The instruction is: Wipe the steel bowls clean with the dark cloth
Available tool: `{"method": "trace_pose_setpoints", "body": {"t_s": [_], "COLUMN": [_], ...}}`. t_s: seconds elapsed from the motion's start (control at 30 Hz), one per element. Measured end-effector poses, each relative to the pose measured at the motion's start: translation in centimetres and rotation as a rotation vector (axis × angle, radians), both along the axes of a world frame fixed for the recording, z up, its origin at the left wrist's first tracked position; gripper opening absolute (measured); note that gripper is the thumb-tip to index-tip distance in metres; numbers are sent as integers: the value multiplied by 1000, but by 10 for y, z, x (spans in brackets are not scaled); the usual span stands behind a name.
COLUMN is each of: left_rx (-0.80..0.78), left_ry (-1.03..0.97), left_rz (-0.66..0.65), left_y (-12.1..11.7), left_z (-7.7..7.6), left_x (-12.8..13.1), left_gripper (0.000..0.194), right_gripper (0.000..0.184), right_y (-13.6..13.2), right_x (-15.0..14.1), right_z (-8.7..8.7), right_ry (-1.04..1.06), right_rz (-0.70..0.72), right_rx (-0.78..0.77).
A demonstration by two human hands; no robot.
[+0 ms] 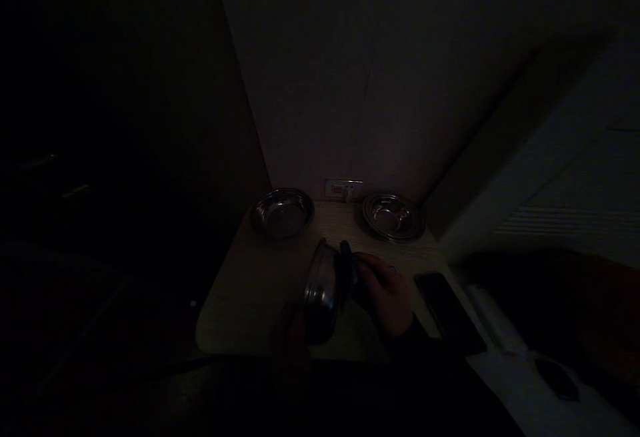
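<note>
The scene is very dark. My left hand (290, 340) grips the lower edge of a steel bowl (321, 287) tilted on its side above a small light wooden table (250, 290). My right hand (387, 294) is closed on a dark cloth-like thing (349, 270) pressed against the bowl's inside. What that dark thing is I cannot make out for sure.
Two more steel bowls stand at the table's back, one on the left (283, 214) and one on the right (393, 217). A wall socket (343, 189) sits between them. A dark phone (447, 310) lies on the table's right edge. A white surface (525, 370) lies to the right.
</note>
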State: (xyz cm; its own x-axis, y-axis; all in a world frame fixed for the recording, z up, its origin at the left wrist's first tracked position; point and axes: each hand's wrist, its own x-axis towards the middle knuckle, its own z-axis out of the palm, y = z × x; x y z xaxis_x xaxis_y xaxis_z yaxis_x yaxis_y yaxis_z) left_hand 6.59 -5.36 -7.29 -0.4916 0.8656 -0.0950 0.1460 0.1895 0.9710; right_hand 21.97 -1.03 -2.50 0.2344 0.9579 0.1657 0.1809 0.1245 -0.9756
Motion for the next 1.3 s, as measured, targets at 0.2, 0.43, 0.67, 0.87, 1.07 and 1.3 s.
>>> {"method": "trace_pose_setpoints", "body": {"t_s": [0.2,0.43,0.67,0.87,1.07,1.3], "left_rx": [-20,38,199,263,322,125], "left_ry": [86,201,359,439,508,208], "left_rz": [-59,-75,-92,-45,-1,-157], "left_y": [4,-4,-7,-8,-8,-10], "left_z": [21,-1,-25,-31,-29,3], "left_x": [-4,-9,-6,-3,-1,1], "left_gripper": [37,43,35,30,35,32], "right_gripper": [24,20,24,29,25,25], "right_y": [-6,-14,-28,-45,-41,-11], "right_x": [-7,-12,-19,-24,-21,-16], "right_z": [-10,-6,-3,1,8,18], "right_ry": [59,-12,-310,-614,-836,-708], "right_rz": [-27,-31,-2,56,59,116], "right_rx": [12,113,357,532,657,472]}}
